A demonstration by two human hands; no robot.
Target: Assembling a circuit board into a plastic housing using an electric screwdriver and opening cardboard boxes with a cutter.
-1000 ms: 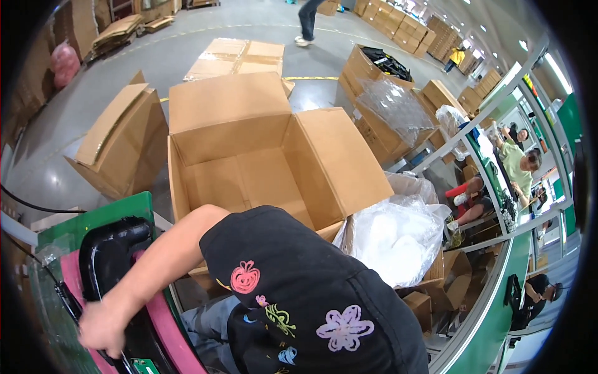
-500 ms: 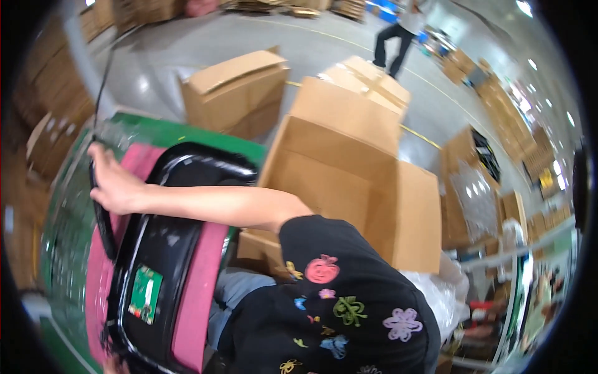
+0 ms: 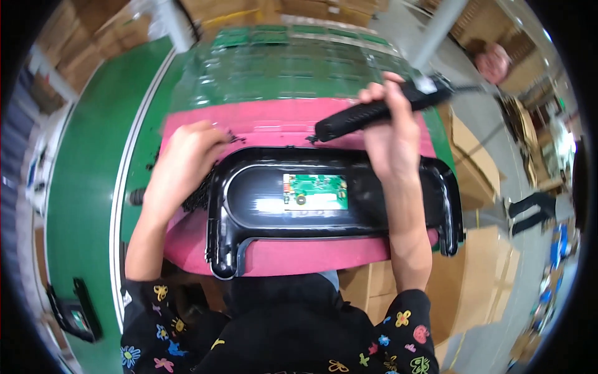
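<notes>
My right hand [image 3: 393, 140] is wrapped round a black corded power screwdriver [image 3: 358, 119], held slantwise above the far right part of a glossy black plastic housing [image 3: 258, 196]. A green circuit board [image 3: 324, 192] lies in the housing's middle recess. Beyond the housing's far left corner, my left hand [image 3: 190, 153] has its fingers pinched together. Small dark pieces that look like screws [image 3: 235, 137] show at its fingertips. More small black parts [image 3: 198, 198] are heaped under the left wrist. The housing rests on a pink foam mat [image 3: 293, 257].
Clear plastic trays [image 3: 268, 71] with green boards stand beyond the mat. To the left runs a green conveyor belt [image 3: 81, 168] carrying another black housing [image 3: 78, 315]. Cardboard boxes [image 3: 479, 274] sit at the right. Another person [image 3: 539, 209] stands farther off.
My view has swung from the boxes back over the mat. The screwdriver is now over the housing in my right hand, and my left hand has come to the small dark pieces.
</notes>
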